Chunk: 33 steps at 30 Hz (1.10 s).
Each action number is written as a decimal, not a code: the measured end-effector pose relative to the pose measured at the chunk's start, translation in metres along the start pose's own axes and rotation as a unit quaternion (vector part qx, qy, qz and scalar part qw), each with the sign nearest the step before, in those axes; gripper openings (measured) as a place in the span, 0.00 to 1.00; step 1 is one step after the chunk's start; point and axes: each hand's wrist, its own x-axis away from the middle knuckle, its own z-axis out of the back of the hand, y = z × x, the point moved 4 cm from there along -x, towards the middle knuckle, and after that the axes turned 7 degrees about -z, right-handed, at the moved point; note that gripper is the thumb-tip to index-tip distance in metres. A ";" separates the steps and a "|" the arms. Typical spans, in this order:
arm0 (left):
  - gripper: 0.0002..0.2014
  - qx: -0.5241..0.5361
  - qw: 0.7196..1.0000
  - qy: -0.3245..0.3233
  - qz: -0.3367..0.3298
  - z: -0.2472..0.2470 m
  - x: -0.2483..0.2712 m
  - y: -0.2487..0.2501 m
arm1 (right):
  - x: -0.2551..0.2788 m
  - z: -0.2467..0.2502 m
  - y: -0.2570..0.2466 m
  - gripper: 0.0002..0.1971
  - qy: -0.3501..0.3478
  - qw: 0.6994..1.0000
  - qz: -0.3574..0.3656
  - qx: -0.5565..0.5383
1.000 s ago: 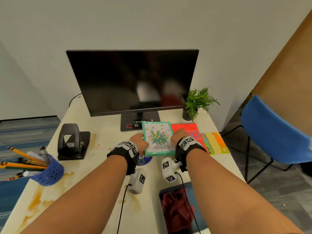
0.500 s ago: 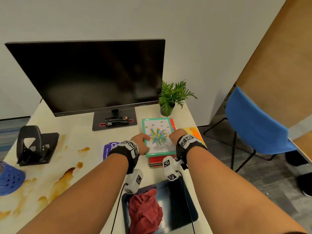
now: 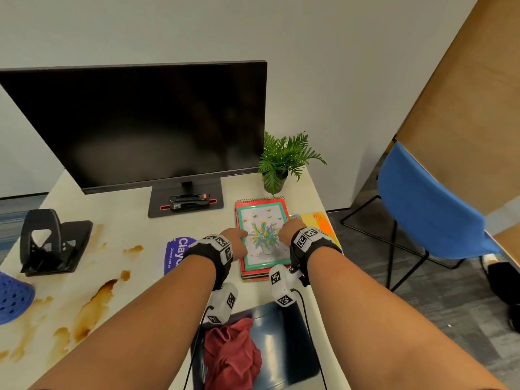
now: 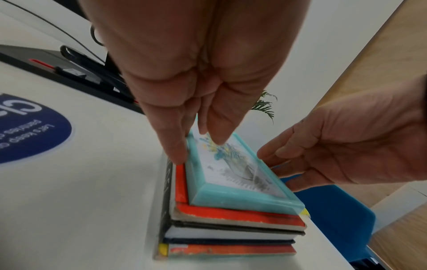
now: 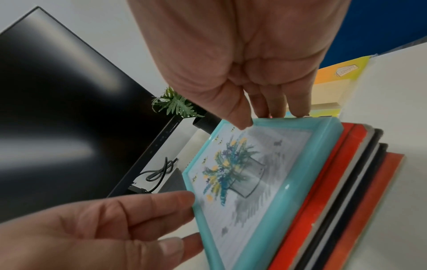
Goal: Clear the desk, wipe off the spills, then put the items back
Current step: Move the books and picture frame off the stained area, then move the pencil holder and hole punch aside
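Observation:
A teal picture frame [image 3: 263, 237] with a flower drawing lies flat on a stack of notebooks [image 3: 253, 275] at the desk's right side. My left hand [image 3: 236, 243] pinches the frame's left edge, thumb on top [image 4: 191, 146]. My right hand [image 3: 287, 235] pinches the right edge, thumb on the rim [image 5: 265, 117]. In the wrist views the frame [image 4: 233, 173] [image 5: 249, 182] rests on a red cover of the stack [image 4: 231, 232]. Brown spills [image 3: 95, 302] stain the desk [image 3: 126, 226] at the left. A red cloth [image 3: 230, 353] sits in a dark tray [image 3: 281, 333] near the front edge.
A monitor [image 3: 146, 122] stands at the back, with a potted plant [image 3: 284, 161] to its right. A hole punch [image 3: 47, 243] and a blue pen holder [image 3: 14, 296] are at the left. A purple sticker [image 3: 177, 251] and a yellow-orange folder [image 3: 320, 223] flank the stack. A blue chair [image 3: 427, 204] stands right of the desk.
Both hands have carried the frame to the right and set it down on the notebook stack. My head view has turned right, so the pen holder is near the left edge.

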 end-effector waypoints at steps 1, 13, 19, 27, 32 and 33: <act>0.32 0.007 1.000 0.004 -0.004 0.002 0.001 0.001 | 0.000 0.000 -0.001 0.19 0.001 1.000 -0.008 -0.011; 0.30 0.073 0.992 0.095 0.032 0.054 0.053 -0.049 | 0.039 -0.051 -0.054 0.13 -0.010 0.962 0.179 0.204; 0.31 0.075 0.989 0.111 0.066 0.074 0.083 -0.107 | 0.071 -0.097 -0.076 0.21 -0.022 0.960 0.205 0.191; 0.30 0.123 0.978 0.131 0.108 0.109 0.122 -0.198 | 0.110 -0.182 -0.104 0.20 -0.047 0.953 0.219 0.206; 0.31 0.134 0.975 0.110 0.136 0.130 0.145 -0.258 | 0.131 -0.240 -0.126 0.20 -0.050 0.943 0.228 0.236; 0.31 0.125 0.976 0.105 0.143 0.134 0.150 -0.267 | 0.135 -0.250 -0.129 0.21 -0.050 0.942 0.232 0.240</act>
